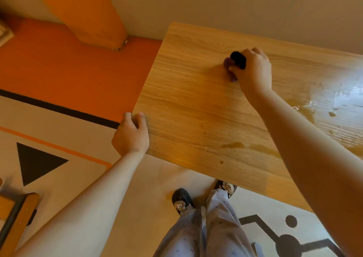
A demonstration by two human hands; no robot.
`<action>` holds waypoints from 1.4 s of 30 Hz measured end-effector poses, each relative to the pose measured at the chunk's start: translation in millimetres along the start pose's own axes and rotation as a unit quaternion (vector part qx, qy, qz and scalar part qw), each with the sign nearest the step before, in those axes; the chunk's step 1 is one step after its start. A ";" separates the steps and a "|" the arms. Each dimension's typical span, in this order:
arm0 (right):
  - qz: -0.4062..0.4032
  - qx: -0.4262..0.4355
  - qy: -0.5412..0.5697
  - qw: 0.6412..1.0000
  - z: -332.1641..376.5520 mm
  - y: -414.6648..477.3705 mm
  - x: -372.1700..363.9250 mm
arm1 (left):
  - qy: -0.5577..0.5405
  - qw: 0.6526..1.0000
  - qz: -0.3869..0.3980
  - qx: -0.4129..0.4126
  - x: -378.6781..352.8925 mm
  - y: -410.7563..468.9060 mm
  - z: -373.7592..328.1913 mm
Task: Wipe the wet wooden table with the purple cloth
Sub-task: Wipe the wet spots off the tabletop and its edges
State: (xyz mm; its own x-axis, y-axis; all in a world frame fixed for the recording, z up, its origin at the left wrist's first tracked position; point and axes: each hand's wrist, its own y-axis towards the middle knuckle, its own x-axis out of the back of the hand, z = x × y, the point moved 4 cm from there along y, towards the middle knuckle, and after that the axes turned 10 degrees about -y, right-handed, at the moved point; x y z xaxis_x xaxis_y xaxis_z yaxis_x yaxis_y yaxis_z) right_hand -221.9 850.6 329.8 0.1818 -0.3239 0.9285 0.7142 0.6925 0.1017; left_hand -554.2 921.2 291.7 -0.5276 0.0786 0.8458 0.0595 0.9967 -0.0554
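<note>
The wiping is under way but far from done. The right hand (253, 69) is curled into a fist round the purple cloth (227, 62) and presses it down on the wooden table (186, 107), at about one o'clock of the view, toward the far edge of the top. The left hand (131, 136) sits at the table's near-left corner, about nine o'clock, its fingers bent over the edge to grip and brace it.

Little of the cloth shows: a bunched mauve lump pokes out at the knuckles and a small tip shows under the fist, the rest hidden in the hand. A dark rounded thing (238, 59) sits against the fingers too — whether it is part of the cloth or something else held with it I cannot tell.

The wood around the fist looks matt and dry. The water lies elsewhere: a broad shiny wet patch (314, 109) at three o'clock, catching the light, and a small puddle (233, 144) with a streak beside it nearer the front edge, at about four o'clock.

The next move, as I judge it, calls for drawing the cloth right and toward the body into that sheen, with the fist pressed flat so that the wad soaks rather than pushes water off the edge — opening the cloth out would cover more wood.
</note>
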 end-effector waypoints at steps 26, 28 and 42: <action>0.024 0.106 0.056 0.992 -10.9 72.1 -11.4 | 0.015 1.000 -0.004 0.021 -3.1 1.4 5.1; 0.067 0.184 0.078 0.977 13.3 44.0 -21.9 | 0.020 0.999 -0.002 0.025 -3.8 1.9 4.2; 0.052 0.155 0.052 0.985 -20.6 128.9 -8.8 | 0.032 0.999 0.006 0.019 -4.5 2.5 3.1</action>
State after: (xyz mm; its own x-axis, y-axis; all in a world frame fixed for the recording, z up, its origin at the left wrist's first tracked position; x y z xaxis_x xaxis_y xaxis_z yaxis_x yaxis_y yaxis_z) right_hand -117.5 929.4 327.4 0.3231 -0.2931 0.8998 0.4504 0.8839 0.1262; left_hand -554.3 923.4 286.2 -0.4711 0.0900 0.8775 0.0330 0.9959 -0.0845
